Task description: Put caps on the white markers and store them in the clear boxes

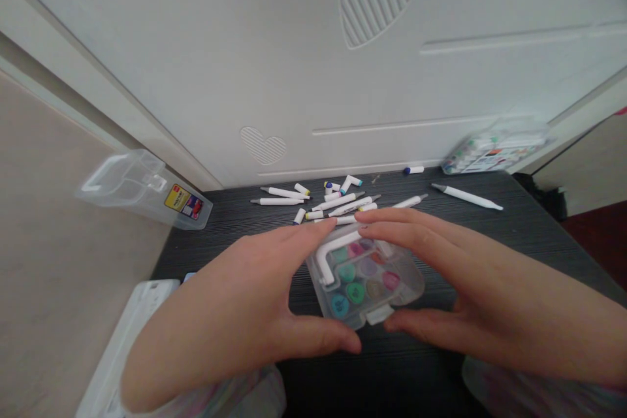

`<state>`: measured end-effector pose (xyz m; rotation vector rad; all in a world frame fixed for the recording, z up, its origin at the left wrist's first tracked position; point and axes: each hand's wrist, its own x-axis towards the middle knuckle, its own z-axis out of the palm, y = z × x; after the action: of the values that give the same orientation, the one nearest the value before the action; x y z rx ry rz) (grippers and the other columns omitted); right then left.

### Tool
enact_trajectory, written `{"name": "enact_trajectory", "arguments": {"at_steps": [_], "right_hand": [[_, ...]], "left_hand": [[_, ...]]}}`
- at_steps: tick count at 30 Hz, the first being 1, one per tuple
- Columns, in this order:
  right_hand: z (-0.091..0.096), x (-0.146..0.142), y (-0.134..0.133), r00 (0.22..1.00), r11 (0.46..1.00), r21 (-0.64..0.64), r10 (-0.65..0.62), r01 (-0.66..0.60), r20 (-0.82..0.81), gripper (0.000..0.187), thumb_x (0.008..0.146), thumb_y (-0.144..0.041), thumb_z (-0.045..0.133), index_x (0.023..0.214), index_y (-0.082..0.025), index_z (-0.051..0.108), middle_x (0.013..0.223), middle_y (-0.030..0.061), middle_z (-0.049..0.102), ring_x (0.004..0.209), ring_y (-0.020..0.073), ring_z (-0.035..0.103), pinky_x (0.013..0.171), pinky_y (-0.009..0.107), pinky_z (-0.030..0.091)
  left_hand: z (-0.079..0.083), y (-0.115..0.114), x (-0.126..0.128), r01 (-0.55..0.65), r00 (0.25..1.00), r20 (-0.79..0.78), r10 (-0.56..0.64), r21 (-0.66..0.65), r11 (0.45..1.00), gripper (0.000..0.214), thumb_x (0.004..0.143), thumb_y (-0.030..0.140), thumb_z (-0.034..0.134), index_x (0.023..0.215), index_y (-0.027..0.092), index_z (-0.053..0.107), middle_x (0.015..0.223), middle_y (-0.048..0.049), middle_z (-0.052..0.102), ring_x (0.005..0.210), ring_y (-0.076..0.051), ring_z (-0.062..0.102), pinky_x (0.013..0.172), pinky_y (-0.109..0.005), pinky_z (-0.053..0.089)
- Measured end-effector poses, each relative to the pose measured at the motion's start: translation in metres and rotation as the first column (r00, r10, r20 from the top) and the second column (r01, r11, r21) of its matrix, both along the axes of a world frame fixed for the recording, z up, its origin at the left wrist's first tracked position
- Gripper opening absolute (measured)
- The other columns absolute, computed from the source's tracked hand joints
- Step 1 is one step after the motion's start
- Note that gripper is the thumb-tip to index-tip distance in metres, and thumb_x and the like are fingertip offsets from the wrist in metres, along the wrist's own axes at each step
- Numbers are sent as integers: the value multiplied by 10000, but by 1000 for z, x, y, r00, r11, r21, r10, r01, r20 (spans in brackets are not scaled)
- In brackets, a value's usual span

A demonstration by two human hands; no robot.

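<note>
A clear plastic marker case with a white handle is between my two hands above the dark tabletop. Coloured round marker ends, green, blue, pink and purple, show through its lid. My left hand grips the case from the left, fingers along the far side and thumb at the near edge. On the other side my right hand holds it, fingertips by the handle and thumb beside the white latch. The case looks closed. Just beyond it lie several white markers and loose caps.
At the back left stands an open, transparent container with a yellow label. A second marker case leans against the white panel at the back right. One uncapped marker lies near it. A white object sits at the left.
</note>
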<state>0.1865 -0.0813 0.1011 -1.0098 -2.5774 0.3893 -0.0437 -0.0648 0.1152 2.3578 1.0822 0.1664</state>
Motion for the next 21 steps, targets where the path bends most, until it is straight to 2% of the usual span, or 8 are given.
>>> {"name": "enact_trajectory", "arguments": {"at_steps": [6,13,21], "right_hand": [[-2,2,-1,1000,999,31,-4,4,-10,559,738,-331,637,1229,-172,423,1227,61,523,1147,157,474,943,258,434],[0,0,-2,999,997,81,1,-3,32,508,768,-337,601,1217,-158,444,1255,81,512,1168,186,463,950,300,436],[1,-2,-4,1000,997,71,11,-12,15,413,791,-277,562,1175,-158,468,1267,90,497,1191,180,442,956,307,437]], "left_hand": [[1,-1,-1,-37,999,3,37,-40,999,733,641,602,607,1283,325,387,1224,-13,573,1048,-231,573,884,-331,457],[3,-1,1,-48,999,-6,47,-86,995,754,618,597,630,1266,267,430,1222,-52,572,1056,-253,564,901,-353,448],[4,1,0,-21,999,26,23,-74,997,685,636,568,635,1229,281,450,1174,-31,595,1008,-228,586,877,-325,458]]}}
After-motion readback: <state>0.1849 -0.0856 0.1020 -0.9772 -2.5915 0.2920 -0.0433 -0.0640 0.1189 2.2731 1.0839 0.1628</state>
